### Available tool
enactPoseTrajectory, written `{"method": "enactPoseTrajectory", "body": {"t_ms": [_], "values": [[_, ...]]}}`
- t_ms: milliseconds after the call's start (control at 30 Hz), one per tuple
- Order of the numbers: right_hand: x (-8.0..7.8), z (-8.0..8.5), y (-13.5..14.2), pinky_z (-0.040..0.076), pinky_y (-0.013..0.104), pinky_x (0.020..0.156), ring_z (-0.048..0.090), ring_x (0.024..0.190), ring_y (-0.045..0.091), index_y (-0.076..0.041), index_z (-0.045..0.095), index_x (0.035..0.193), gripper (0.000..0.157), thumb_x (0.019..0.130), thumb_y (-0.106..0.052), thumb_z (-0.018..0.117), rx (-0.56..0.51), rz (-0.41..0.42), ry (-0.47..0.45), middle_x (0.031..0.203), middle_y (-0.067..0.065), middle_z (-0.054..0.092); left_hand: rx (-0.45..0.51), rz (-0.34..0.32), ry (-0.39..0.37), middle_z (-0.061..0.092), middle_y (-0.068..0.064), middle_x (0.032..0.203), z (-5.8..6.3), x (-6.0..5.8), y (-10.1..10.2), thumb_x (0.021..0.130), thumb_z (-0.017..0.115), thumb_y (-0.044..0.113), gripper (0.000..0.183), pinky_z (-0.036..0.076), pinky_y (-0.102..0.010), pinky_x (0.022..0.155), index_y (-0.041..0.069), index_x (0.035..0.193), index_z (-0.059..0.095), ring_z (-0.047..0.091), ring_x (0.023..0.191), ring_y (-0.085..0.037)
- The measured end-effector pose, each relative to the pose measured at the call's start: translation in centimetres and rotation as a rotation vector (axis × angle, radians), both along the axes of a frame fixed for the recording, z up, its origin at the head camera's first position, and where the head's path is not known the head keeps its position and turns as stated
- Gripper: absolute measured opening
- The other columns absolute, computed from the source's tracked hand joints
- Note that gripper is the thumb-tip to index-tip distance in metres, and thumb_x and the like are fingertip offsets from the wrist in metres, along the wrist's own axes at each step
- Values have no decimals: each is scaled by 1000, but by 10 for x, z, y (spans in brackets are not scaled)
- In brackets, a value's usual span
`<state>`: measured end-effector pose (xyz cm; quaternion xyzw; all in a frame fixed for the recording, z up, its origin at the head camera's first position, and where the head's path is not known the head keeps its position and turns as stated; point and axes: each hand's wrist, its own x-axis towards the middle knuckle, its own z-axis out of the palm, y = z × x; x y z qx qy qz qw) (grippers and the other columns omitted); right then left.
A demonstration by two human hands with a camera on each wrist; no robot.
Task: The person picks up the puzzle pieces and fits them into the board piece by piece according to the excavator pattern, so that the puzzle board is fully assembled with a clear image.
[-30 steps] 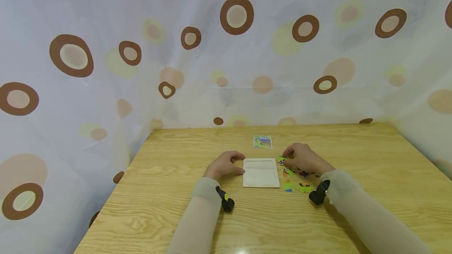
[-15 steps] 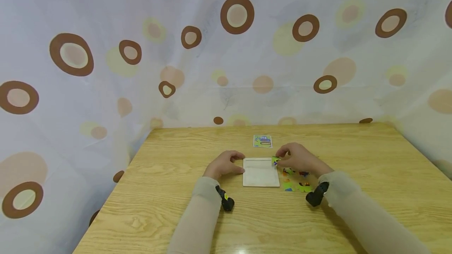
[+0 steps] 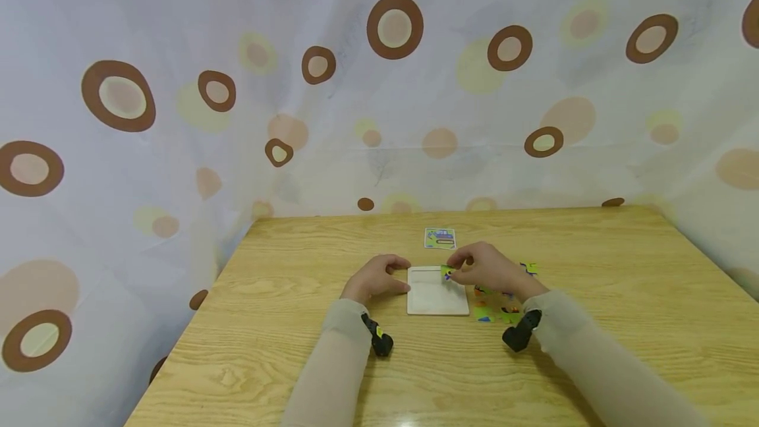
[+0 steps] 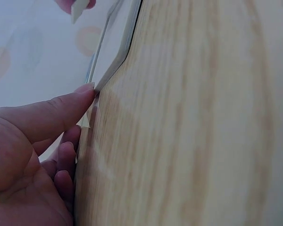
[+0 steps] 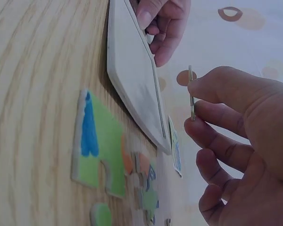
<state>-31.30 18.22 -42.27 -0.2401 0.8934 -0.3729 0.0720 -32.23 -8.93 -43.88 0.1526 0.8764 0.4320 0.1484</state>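
Observation:
My right hand (image 3: pixel 489 270) pinches a green puzzle piece (image 3: pixel 446 271) between thumb and fingertips, over the far right part of a white square puzzle tray (image 3: pixel 431 298). Seen edge-on in the right wrist view, the piece (image 5: pixel 192 106) stands upright, above the tray surface. My left hand (image 3: pixel 379 277) lies at the tray's left side, thumb and forefinger apart, their tips right at its edge. In the left wrist view the thumb (image 4: pixel 61 110) touches the tray's corner, other fingers loosely bent below. Several loose puzzle pieces (image 5: pixel 101 146) lie right of the tray, partly hidden by my right hand.
Behind the tray lies a small picture card (image 3: pixel 439 238) with a purple-blue vehicle drawn on it. One more green piece (image 3: pixel 529 268) lies beyond my right wrist. A spotted curtain (image 3: pixel 439 84) hangs behind and beside the wooden table (image 3: pixel 249 295).
My right hand has lifted the puzzle piece from the table right of the tray and carried it left, over the tray. The left hand stays at the tray's edge.

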Motion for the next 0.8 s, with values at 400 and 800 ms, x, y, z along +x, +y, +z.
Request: {"method": "enactPoseTrajectory", "body": {"t_ms": [400,800], "values": [[1,-2,-18,47,37,76,53,89,21,-8,71,108,21,89,-15,72,-5,11,33,99,2,63,-22,10,5,57,-5,131,-1,-2,0,86,79,14,47,38,-42,103,12,130,64,48,118,-25],[-1,-10,-36,47,35,75,54,85,19,-8,71,108,21,88,-13,73,-10,8,14,97,1,64,-28,15,9,59,-2,130,-3,-4,-1,85,80,14,47,38,-40,104,14,130,65,48,116,-23]]}}
